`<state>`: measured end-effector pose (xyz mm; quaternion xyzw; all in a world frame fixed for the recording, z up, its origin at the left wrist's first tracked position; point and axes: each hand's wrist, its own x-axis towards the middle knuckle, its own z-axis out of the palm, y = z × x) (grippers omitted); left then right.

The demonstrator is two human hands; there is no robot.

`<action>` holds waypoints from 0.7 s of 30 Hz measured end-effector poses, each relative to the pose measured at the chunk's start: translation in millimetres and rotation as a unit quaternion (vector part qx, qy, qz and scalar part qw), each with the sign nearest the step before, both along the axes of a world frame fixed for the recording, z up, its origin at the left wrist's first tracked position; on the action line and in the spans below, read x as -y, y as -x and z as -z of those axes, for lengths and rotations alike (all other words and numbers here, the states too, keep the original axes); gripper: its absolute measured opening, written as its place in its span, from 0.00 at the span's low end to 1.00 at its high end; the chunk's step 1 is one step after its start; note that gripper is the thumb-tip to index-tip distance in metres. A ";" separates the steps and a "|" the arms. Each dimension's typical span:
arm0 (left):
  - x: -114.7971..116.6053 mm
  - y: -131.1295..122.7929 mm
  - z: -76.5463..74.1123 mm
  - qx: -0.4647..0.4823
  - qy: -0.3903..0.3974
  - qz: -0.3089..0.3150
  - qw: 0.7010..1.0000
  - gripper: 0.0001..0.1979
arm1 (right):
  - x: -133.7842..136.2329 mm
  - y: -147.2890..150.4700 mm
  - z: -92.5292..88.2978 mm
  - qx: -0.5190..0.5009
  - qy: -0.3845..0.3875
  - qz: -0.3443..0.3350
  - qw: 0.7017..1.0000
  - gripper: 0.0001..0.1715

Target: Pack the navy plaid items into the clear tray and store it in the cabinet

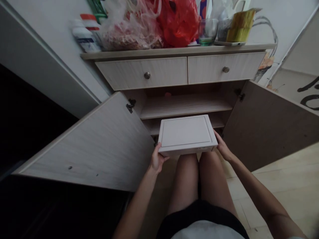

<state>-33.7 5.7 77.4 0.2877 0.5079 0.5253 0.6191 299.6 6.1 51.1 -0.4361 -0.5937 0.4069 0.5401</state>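
A white shoebox-like box (185, 132) with a lid is held level in front of the open cabinet, just above my knees. My left hand (157, 160) grips its left near corner, thumb at the side and fingers beneath. At the right end, my right hand (223, 146) is closed on the box's side, with some fingers hidden behind it. Beyond the box lies the upper cabinet shelf (184, 104), with a small pinkish thing (167, 95) at its back. Part of a lower shelf (218, 122) shows behind the box.
Two cabinet doors, left (99, 142) and right (271, 126), stand swung open on either side. Above are two shut drawers (164, 71). On the cabinet top sit a red plastic bag (178, 25), a clear bag (129, 30), bottles (86, 38), a glass (207, 31) and a yellow container (240, 26).
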 end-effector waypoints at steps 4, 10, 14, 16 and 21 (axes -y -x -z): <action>-5.8 -0.1 2.1 -0.063 -0.049 0.056 0.995 0.34 | -1.1 -1.9 4.1 0.022 -0.042 0.041 0.998 0.62; -60.2 -12.5 -17.0 -0.222 -0.174 0.044 0.958 0.24 | -57.6 -12.8 -21.0 0.003 -0.055 0.056 0.997 0.61; -112.5 -21.2 -24.4 -0.273 -0.215 0.038 0.937 0.25 | -101.2 -13.1 -39.1 -0.004 -0.055 0.050 0.997 0.59; -138.9 -22.6 -21.5 -0.294 -0.231 0.043 0.926 0.25 | -120.0 -11.5 -44.1 -0.002 -0.051 0.054 0.997 0.58; -192.0 -21.6 -4.6 -0.322 -0.234 0.052 0.916 0.27 | -158.2 -9.5 -45.4 0.000 -0.026 0.061 0.998 0.59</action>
